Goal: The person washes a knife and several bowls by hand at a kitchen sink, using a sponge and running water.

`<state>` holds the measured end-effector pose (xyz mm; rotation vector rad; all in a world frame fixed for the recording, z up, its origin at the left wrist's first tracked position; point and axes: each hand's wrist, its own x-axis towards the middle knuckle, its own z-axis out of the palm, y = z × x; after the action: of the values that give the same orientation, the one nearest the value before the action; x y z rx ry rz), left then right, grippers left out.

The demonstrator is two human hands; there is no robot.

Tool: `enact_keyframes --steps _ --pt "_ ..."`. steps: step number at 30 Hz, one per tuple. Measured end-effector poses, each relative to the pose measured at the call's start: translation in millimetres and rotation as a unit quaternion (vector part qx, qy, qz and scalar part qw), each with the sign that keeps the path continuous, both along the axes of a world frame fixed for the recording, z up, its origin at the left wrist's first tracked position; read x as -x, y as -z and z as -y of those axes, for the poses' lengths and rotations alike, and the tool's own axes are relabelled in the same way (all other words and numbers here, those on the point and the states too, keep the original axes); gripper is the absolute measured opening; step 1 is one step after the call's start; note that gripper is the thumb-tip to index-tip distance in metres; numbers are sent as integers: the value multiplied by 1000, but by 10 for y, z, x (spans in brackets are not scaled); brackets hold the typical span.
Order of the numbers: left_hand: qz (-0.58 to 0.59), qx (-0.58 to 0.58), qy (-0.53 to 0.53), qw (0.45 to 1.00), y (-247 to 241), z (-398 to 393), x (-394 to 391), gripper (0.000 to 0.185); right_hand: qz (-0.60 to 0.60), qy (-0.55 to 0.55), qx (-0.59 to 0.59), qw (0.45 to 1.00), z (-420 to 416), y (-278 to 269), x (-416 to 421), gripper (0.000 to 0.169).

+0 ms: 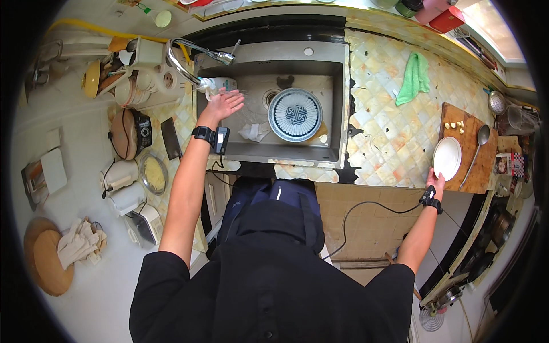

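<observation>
My left hand [224,105] is spread palm up under the spout of the chrome faucet [184,70], over the left end of the steel sink [283,154]. Water seems to splash about its fingers. Close behind the hand stands a white bottle [227,82], partly hidden. A blue-and-white patterned plate [296,115] lies in the sink beside the drain [270,97]. Far to the right, my right hand [436,180] grips the near rim of a small white dish [447,158]. That dish is at the left edge of the wooden cutting board [472,150], partly overlapping it in view.
Peeled garlic cloves [455,125] and a metal ladle [477,150] lie on the board. A green cloth [414,79] is on the tiled counter [381,124]. Left of the sink are a cleaver [171,138] and a bowl of pale shreds [153,173]. A cable [364,203] hangs from my right wrist.
</observation>
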<state>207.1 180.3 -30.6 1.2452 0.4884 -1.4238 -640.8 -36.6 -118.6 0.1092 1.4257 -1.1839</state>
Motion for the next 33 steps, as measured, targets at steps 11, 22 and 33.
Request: enact_keyframes --steps 11,22,33 --pt "-7 -73 84 994 494 -127 198 64 -15 -542 -31 840 -1088 -1020 -3853 38" --pt "541 157 529 635 1320 -121 1169 34 -141 -636 -189 735 -1389 707 -5133 45" --pt "622 45 637 453 1996 388 1734 71 -231 -599 -246 726 -1346 1185 -5152 30"
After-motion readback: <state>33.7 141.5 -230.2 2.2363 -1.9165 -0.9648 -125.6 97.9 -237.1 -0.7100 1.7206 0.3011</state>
